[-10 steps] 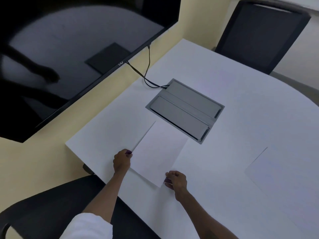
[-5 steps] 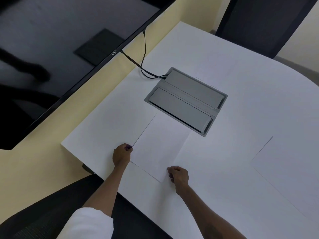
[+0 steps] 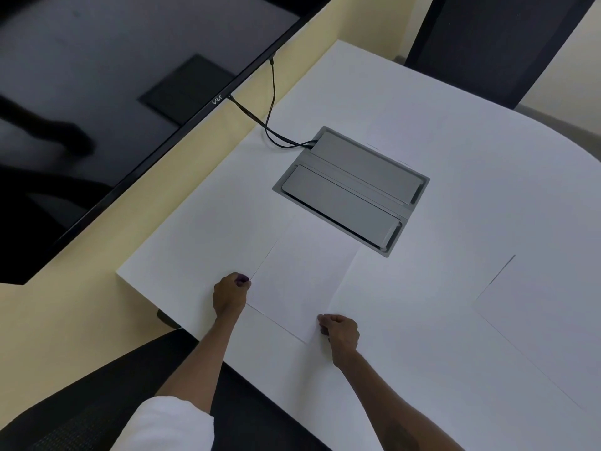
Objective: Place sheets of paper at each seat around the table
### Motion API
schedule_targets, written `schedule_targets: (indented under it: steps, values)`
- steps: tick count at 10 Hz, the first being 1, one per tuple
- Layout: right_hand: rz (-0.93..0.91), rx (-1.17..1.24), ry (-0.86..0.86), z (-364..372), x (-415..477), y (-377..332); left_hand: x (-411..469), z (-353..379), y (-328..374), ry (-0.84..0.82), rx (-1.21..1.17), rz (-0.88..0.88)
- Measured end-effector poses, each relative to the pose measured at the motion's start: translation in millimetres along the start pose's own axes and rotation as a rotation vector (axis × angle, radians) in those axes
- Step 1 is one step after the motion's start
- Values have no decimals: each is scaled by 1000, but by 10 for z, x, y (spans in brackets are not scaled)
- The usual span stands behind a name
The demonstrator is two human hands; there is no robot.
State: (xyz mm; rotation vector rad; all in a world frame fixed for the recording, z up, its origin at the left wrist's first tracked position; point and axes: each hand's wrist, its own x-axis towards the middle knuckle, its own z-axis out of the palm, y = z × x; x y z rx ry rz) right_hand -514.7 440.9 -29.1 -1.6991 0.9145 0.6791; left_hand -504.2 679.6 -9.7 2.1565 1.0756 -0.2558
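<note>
A white bench (image 3: 422, 92) with a curved right edge stands against a pale yellow wall (image 3: 81, 304). A dark switched-off screen (image 3: 130, 76) hangs on that wall, and two black cables (image 3: 271, 125) run from it into a grey hatch (image 3: 351, 190) set in the bench near its wall edge. One dark mesh chair (image 3: 494, 43) stands at the far edge, another (image 3: 97, 402) at the near edge.
</note>
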Motion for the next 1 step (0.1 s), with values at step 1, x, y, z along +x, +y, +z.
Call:
schedule_targets:
  steps: [1]
  values:
    - [-38,-6,-10,-18,-14,28,-26,-17,-29,37,-41,-35]
